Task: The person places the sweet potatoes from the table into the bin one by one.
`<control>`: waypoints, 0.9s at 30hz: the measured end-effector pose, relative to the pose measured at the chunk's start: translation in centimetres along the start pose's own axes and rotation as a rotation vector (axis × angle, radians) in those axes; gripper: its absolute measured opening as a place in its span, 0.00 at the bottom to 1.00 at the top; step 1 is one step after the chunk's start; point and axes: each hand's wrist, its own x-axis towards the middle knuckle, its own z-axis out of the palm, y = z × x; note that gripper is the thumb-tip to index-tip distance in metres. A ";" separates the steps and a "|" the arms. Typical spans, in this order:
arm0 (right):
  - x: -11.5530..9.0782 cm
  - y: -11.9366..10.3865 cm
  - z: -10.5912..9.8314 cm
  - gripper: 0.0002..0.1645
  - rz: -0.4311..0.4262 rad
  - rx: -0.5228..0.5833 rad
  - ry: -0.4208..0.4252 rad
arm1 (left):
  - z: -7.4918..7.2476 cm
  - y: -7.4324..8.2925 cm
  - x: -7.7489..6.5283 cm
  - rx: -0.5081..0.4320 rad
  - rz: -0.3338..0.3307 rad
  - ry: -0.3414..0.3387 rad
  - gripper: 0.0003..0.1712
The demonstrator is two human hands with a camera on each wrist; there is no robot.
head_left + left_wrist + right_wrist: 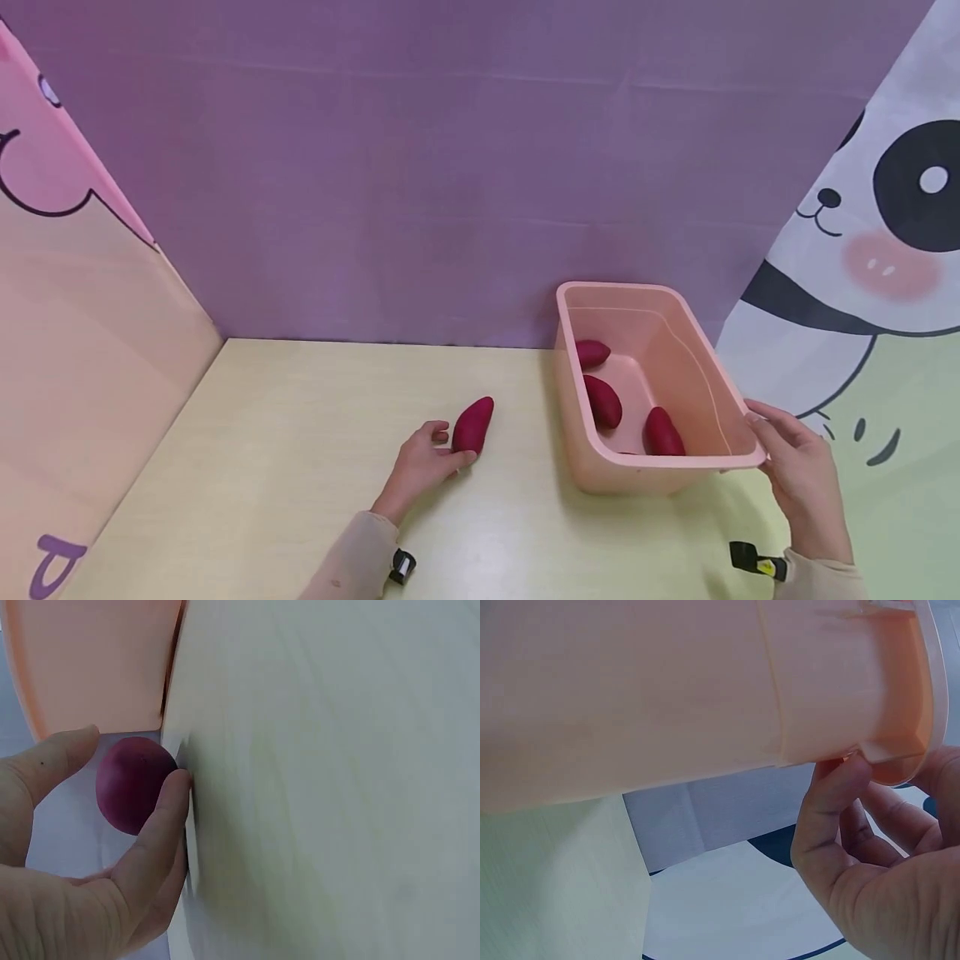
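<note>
A dark red sweet potato (472, 427) lies on the table left of a pink plastic bin (626, 473). My left hand (427, 462) is around its near end, thumb on one side and fingers on the other. In the left wrist view, a gap shows between the thumb (67, 754) and the sweet potato (133, 786), while the fingers overlap its lower edge close to the tabletop. My right hand (806, 467) grips the bin's near right corner. The right wrist view shows its fingers (832, 795) curled under the rim. Several more sweet potatoes (663, 433) lie inside the bin.
The pale wooden table (300, 433) meets a purple backdrop (450, 208) along its far edge. A panel with a panda picture (892, 217) stands at the right, close behind my right hand. Another printed panel (67, 333) borders the left side.
</note>
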 end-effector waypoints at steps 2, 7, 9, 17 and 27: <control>0.0 0.0 -0.1 0.21 0.000 -0.006 0.005 | 0.2 0.0 0.0 -0.020 -0.003 0.009 0.45; -0.1 0.0 -0.3 0.18 -0.001 -0.003 0.019 | 0.8 0.1 0.4 -0.023 0.015 0.008 0.46; -0.2 0.0 -0.4 0.17 -0.005 0.011 0.019 | 0.9 0.1 0.5 -0.004 0.014 0.008 0.46; 0.0 0.3 0.1 0.22 -0.002 -0.033 -0.002 | 0.8 0.1 0.6 0.132 0.030 0.047 0.46; 0.2 0.2 -0.2 0.25 0.004 -0.058 0.005 | 1.0 0.0 1.0 0.144 0.061 0.042 0.39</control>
